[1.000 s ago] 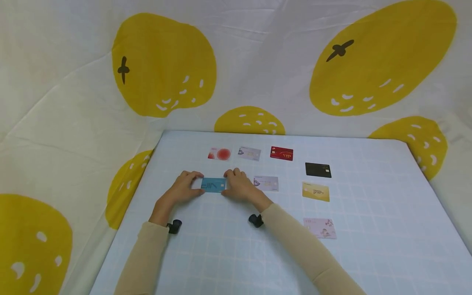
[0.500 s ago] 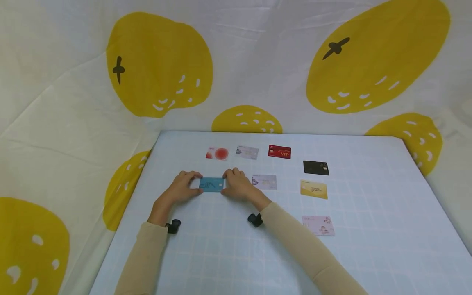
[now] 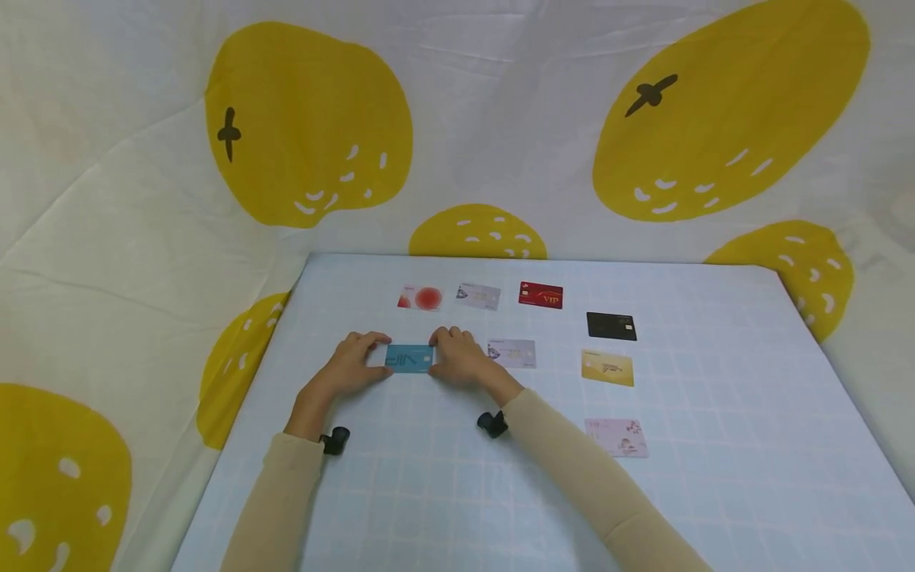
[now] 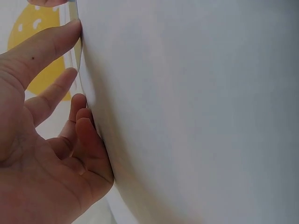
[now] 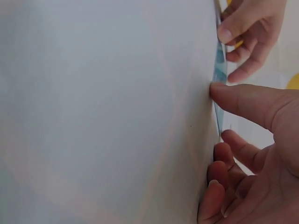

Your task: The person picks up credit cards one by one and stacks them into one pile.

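A blue VIP card [image 3: 409,358] lies on the table between the two hands, its lettering upside down in the head view. My left hand [image 3: 353,365] holds its left end, index finger at the far corner and thumb at the near corner. At the right end, my right hand [image 3: 461,360] grips the opposite corners the same way. Seen from the right wrist, the blue card [image 5: 220,65] is a thin sliver along the tabletop, with the thumb [image 5: 233,95] on its near edge. A pale grey card [image 3: 511,353] lies just right of the right hand.
Behind the hands lie a white card with red circles [image 3: 420,298], another pale grey card [image 3: 478,296] and a red VIP card [image 3: 541,295]. To the right are a black card [image 3: 611,326], a gold card [image 3: 607,368] and a pink card [image 3: 617,438], partly beside the right sleeve.
The whole head view has shifted slightly. Both hands stay at the ends of the blue card, and the cards keep their places on the table.
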A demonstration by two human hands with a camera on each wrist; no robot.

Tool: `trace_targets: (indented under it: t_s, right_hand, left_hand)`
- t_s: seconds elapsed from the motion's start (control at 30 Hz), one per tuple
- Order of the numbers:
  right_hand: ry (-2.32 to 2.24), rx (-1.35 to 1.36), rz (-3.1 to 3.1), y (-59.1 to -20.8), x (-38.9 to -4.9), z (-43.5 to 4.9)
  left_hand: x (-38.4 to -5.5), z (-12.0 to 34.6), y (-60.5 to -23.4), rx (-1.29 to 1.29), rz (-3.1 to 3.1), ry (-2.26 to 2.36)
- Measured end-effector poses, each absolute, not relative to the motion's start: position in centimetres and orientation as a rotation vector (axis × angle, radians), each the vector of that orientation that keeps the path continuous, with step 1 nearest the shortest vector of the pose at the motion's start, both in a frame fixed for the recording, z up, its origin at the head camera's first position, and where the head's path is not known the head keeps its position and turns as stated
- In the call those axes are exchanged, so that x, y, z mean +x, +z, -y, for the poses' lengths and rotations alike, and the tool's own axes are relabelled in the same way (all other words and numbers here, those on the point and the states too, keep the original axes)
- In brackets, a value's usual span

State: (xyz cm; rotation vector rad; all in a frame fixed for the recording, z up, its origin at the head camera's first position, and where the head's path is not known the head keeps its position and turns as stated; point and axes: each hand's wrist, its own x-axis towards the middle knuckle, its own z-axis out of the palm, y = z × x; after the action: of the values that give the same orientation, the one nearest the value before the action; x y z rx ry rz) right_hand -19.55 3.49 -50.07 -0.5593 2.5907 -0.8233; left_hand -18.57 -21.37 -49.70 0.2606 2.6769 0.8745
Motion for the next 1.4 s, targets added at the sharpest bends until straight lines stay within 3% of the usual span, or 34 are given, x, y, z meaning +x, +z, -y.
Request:
trace_targets:
  t_s: [1.4]
  right_hand:
    - [-1.33,-0.359,-2.501,-51.3,-19.0,-3.5]
  left_hand:
    - [-18.0,20.8,-49.9,0.286,-2.679,1.098]
